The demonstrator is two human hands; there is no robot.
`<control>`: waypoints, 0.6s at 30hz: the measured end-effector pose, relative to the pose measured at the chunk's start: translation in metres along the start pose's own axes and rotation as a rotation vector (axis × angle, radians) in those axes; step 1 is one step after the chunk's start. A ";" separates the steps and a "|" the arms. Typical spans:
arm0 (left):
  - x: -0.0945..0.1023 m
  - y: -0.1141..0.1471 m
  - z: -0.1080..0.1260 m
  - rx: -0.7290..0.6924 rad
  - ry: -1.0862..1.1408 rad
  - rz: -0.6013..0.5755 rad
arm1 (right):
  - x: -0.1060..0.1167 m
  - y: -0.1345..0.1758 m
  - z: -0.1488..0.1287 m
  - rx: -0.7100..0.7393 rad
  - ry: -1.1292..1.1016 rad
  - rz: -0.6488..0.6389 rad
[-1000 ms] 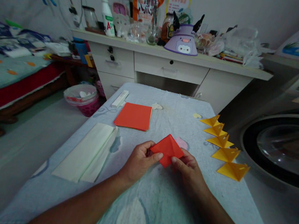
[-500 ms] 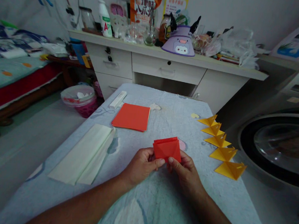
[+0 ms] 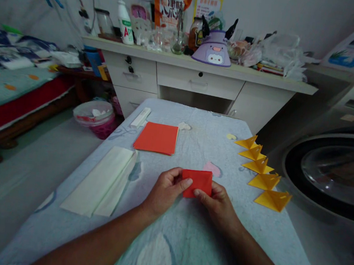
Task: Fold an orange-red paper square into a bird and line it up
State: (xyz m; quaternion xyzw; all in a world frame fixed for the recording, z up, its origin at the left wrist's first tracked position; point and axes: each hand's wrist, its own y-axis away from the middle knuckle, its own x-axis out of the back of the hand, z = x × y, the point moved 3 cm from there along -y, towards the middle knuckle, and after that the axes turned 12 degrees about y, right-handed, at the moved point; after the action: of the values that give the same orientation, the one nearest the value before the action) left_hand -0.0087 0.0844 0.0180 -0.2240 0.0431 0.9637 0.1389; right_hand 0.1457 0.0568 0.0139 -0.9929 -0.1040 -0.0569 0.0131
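Note:
A small folded red paper (image 3: 198, 177) is held between my two hands above the cloth-covered table (image 3: 195, 138). My left hand (image 3: 168, 187) pinches its left side, with the thumb lying on the front face. On the right side, my right hand (image 3: 217, 199) grips it, the thumb pressed near the lower middle. The fingers behind the paper are mostly hidden. Beyond my left hand lies a stack of red-orange square paper (image 3: 156, 138). Several folded yellow paper pieces (image 3: 273, 200) stand in a row along the table's right side.
A folded pale cloth or paper (image 3: 100, 181) lies at the left, with a narrow white box (image 3: 141, 117) farther back. Behind the table stands a white cabinet (image 3: 262, 101) with crowded items on top. A washing machine (image 3: 349, 121) is at right, a pink bin (image 3: 104, 129) at left.
The red paper has tipped and lowered slightly, so its upper edge now looks closed and level instead of showing parted layers. My left thumb has moved up its face.

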 end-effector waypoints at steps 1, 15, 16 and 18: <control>0.001 0.000 0.002 -0.002 -0.010 0.025 | -0.002 0.000 0.001 -0.008 0.010 -0.027; 0.002 0.003 -0.002 0.000 -0.100 -0.045 | -0.002 0.001 0.000 0.021 0.001 0.037; 0.001 0.003 -0.001 0.003 -0.107 -0.061 | -0.001 0.001 0.001 0.029 0.003 0.048; 0.000 0.004 0.000 0.004 -0.142 -0.081 | 0.000 0.002 0.003 0.041 0.018 0.071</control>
State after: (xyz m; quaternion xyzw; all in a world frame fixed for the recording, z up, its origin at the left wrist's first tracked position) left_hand -0.0103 0.0804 0.0178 -0.1564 0.0261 0.9706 0.1810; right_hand 0.1465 0.0551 0.0112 -0.9949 -0.0699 -0.0631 0.0364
